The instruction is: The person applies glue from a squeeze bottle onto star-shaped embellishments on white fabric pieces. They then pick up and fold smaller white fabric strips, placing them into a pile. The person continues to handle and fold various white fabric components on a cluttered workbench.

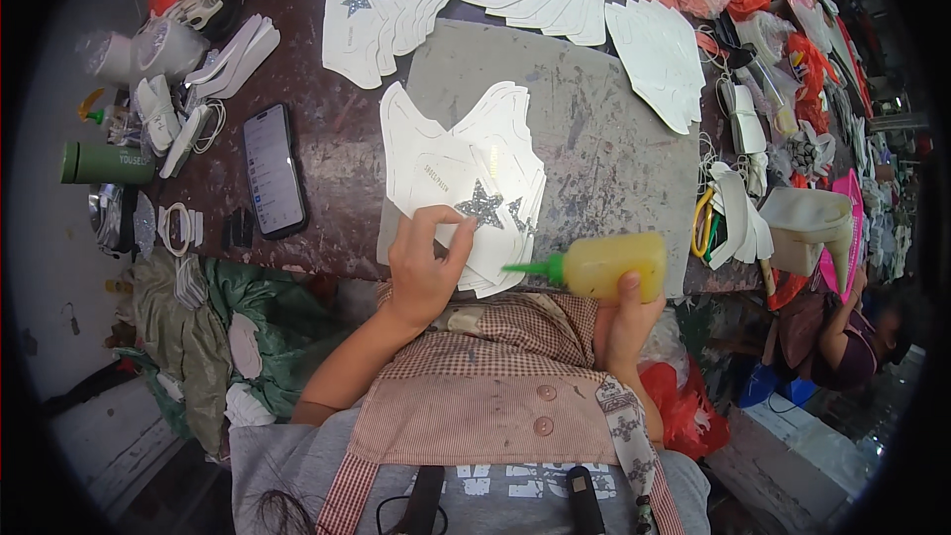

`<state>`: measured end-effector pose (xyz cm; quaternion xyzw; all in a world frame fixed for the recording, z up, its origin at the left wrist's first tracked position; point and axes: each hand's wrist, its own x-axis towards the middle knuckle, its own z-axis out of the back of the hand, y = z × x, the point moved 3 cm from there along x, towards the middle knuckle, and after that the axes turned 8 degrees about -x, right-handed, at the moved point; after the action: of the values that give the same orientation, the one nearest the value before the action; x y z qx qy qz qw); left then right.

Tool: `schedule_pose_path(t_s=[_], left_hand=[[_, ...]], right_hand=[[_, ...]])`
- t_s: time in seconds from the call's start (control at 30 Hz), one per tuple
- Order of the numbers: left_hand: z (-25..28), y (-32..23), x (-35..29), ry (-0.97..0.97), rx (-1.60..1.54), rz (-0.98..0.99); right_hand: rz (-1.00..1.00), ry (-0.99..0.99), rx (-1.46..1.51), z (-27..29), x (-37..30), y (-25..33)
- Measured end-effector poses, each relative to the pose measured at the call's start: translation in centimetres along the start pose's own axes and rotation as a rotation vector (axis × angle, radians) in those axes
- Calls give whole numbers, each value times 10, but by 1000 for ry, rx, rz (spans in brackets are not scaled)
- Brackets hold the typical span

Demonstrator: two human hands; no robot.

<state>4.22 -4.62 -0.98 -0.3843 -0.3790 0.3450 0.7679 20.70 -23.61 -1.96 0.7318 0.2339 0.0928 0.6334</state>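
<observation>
My left hand (428, 263) is closed in a pinch, thumb and forefinger meeting at the lower left tip of a silver glitter star (480, 205). That star lies on the front one of several white shoe-upper pieces (416, 154), which overlap in a fan before me. A second glitter star shows partly at the fan's right side. In my right hand (628, 322) is a squeeze bottle (616, 266) of yellow liquid, tilted onto its side. Its green nozzle points left, over the lower right edge of the white pieces.
Beneath the pieces lies a grey board (614, 168). Fanned white pieces with stars (386, 20) and plain white stacks (656, 59) line the far side. A phone (274, 170) and a green flask (107, 163) are at left. Clutter fills the right, where another person (847, 342) sits.
</observation>
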Motion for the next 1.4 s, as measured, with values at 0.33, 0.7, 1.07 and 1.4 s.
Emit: schedule_pose_path(t_s=[0.33,0.7,1.07,1.4], left_hand=[[43,6,21,163,-255,345],[142,193,232,-11,103,224],[38,25,96,466,2,342],[-4,0,44,295,296,71]], right_hand=[[-66,-16,410,9,46,13],[78,-50,389,4,91,-11],[65,-96,433,7,91,-14],[21,1,182,-16,88,19]])
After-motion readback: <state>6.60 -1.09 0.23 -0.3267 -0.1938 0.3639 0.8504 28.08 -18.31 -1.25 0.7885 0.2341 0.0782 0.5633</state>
